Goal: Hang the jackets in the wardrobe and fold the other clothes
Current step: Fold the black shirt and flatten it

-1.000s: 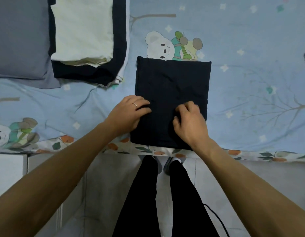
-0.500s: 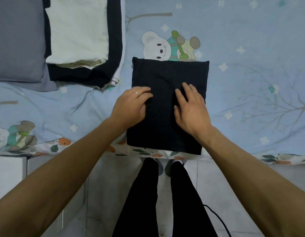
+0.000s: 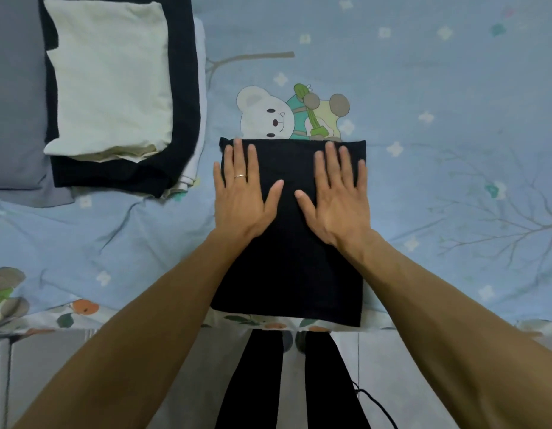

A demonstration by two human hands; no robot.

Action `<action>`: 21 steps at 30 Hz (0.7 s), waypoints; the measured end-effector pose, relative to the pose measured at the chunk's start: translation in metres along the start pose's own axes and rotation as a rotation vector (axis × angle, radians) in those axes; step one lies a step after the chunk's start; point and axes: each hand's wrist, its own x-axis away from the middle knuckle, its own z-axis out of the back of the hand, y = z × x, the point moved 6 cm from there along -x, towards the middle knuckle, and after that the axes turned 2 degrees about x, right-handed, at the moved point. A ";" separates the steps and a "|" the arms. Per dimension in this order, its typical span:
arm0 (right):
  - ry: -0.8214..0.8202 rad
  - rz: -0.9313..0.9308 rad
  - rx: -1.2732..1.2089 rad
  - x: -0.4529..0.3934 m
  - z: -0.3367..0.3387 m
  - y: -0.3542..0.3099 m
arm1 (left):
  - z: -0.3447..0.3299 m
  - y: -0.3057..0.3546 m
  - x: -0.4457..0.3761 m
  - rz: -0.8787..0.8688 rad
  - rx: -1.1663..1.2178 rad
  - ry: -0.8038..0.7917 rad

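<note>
Folded dark cloth (image 3: 288, 243) lies on the bed (image 3: 438, 88) near its edge, with both hands, left hand (image 3: 242, 193) and right hand (image 3: 338, 196), flat and pressing, so push gently outward to smooth it.

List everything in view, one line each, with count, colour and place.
folded garment: one, black, at the bed's near edge, under both hands
cream garment: one, folded, on top of the pile at far left
dark garment: one, black, under the cream one
pillow: one, grey, far left edge
bedsheet: one, light blue with bear and tree prints, covering the bed
cable: one, black, on the floor
left hand: flat on the folded garment, ring on one finger
right hand: flat on the folded garment
legs: two, black trousers, bottom centre
</note>
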 end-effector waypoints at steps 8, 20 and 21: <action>-0.029 -0.020 -0.016 -0.009 -0.002 0.015 | 0.010 -0.024 -0.005 0.099 0.091 -0.027; 0.002 0.467 0.125 0.120 -0.006 0.033 | 0.024 -0.054 0.109 -0.846 -0.274 -0.208; 0.013 0.481 0.140 0.123 -0.008 0.032 | 0.023 -0.053 0.109 -0.852 -0.266 -0.193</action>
